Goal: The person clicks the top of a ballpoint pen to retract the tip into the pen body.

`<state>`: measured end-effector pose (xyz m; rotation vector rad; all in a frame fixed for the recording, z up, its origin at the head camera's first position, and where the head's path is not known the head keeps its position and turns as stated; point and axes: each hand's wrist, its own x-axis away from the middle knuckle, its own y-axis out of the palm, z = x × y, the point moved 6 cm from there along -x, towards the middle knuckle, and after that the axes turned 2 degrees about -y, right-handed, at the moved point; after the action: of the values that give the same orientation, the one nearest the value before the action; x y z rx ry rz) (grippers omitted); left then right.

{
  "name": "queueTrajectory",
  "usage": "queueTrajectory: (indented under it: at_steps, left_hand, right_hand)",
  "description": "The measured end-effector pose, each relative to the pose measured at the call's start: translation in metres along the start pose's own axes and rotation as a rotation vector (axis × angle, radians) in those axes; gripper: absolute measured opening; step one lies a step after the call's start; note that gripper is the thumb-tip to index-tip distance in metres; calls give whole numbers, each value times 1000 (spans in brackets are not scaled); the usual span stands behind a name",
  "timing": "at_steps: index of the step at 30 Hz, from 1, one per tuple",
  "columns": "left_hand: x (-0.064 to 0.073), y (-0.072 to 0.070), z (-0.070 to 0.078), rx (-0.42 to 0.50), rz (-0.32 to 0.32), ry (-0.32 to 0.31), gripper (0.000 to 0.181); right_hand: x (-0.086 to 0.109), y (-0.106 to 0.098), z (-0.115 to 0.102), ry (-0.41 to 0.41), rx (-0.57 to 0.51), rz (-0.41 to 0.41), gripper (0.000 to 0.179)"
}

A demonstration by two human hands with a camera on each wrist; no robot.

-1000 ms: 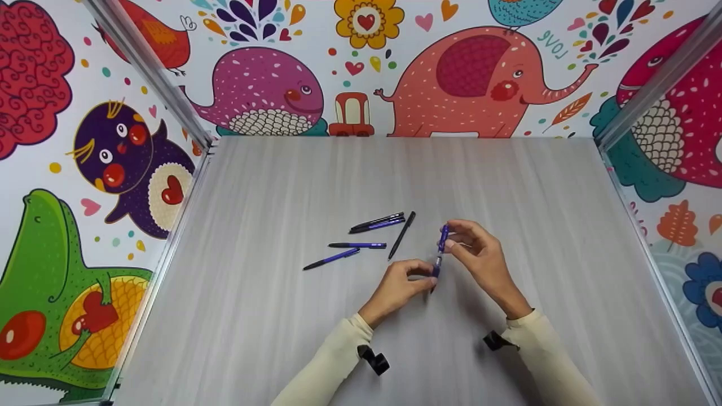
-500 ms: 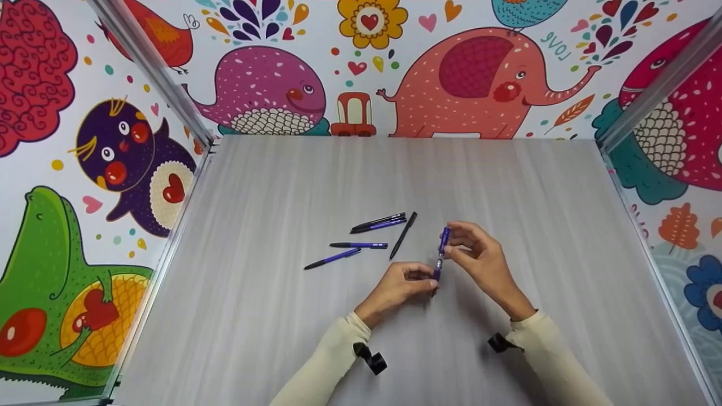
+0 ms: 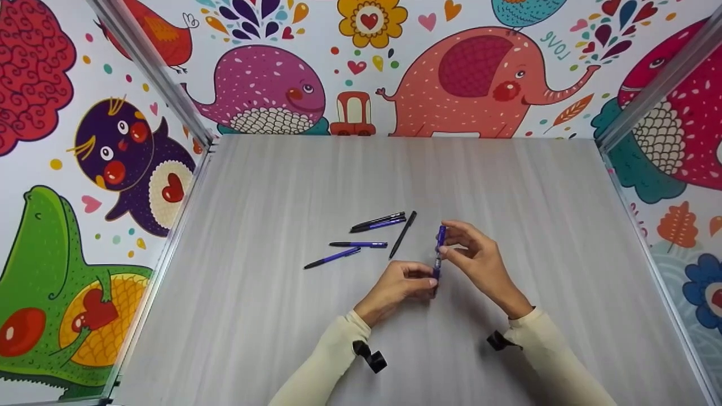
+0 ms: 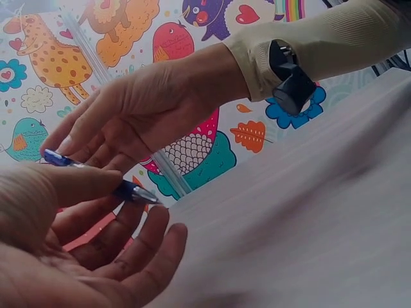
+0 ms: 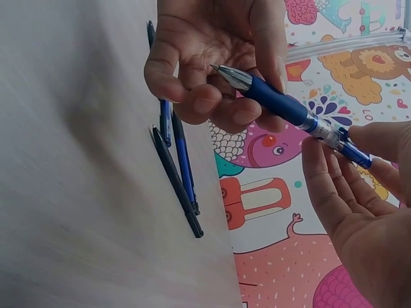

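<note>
blue pen (image 3: 437, 261), seen from the head, is held between two hands: the right hand's (image 3: 476, 256) fingers pinch its 12 o'clock end, the left hand's (image 3: 397, 287) its 6 o'clock part. a black pen (image 3: 403, 234) lies on the table (image 3: 254, 316) toward its 10 o'clock, with more pens (image 3: 357, 245) beyond. from the left wrist, the silver tip (image 4: 146, 194) points to 4 o'clock beyond the left thumb. from the right wrist, it points to 10, the right fingers pinching the opposite end.
</note>
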<state>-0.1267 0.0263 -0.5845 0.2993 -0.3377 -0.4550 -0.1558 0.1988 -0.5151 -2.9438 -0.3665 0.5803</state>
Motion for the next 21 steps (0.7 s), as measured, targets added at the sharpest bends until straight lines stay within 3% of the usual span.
queueTrajectory:
  at_steps: [13,21]
  left_hand:
    - [-8,-10,-5,5,88,20,25]
    - [-13,-16,-8,47,137,4,25]
  right_hand:
    - [-5,5,18,50,-13,-42,60]
    - [-11,7,32,76,32,-35,61]
